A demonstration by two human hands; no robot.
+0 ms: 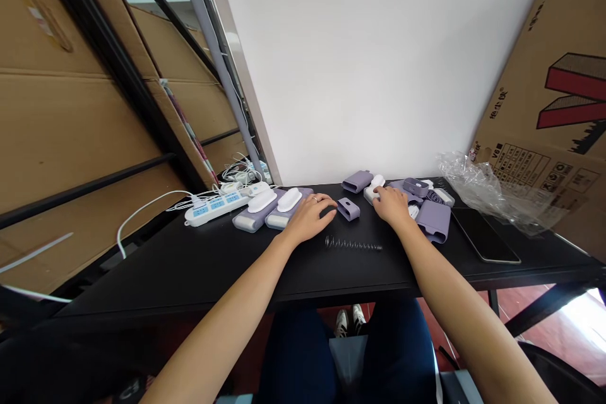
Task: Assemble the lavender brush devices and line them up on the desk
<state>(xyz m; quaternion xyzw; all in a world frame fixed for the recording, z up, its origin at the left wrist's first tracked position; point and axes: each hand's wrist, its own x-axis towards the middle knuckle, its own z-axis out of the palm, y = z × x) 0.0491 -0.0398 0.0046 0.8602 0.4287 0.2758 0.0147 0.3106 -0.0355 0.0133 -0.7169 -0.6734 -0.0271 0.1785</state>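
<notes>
My left hand (310, 218) lies palm down on the black table, its fingers stretched out and nothing visible in them. Just right of its fingertips stands a small purple loop-shaped piece (349, 209). My right hand (392, 203) has its fingers on a white block (370, 193) with a rounded white top, at the back of the table. Behind the loop piece lies a purple sleeve (356, 181). Left of my left hand, two purple-and-white devices (255, 217) carry white oval pieces (288, 199). A thin coil spring (353, 244) rests between my forearms.
Beyond my right hand is a pile of purple sleeves (434, 221) and loops (415, 187). A dark phone-like slab (486, 235) and crumpled clear plastic (497, 192) lie further right, by a large carton (544, 107). A white power strip (218, 206) with tangled cables sits left.
</notes>
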